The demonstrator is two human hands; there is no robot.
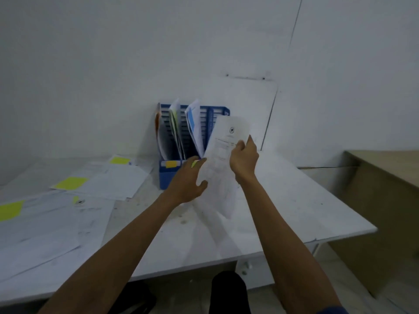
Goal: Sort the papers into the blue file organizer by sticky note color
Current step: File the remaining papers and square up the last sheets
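The blue file organizer stands on the white table against the wall, with papers upright in its slots and an orange label on its front. My right hand is shut on a white printed sheet, holding it up in front of the organizer's right end. My left hand is spread open just left of the sheet's lower part, thumb near the paper's edge. A yellow-green sticky note shows at my left fingertips. Loose papers with yellow sticky notes lie on the table to the left.
More sheets spread over the table's left side, one with a yellow note at the left edge. A white board leans on the wall behind the organizer. A brown cabinet stands right of the table.
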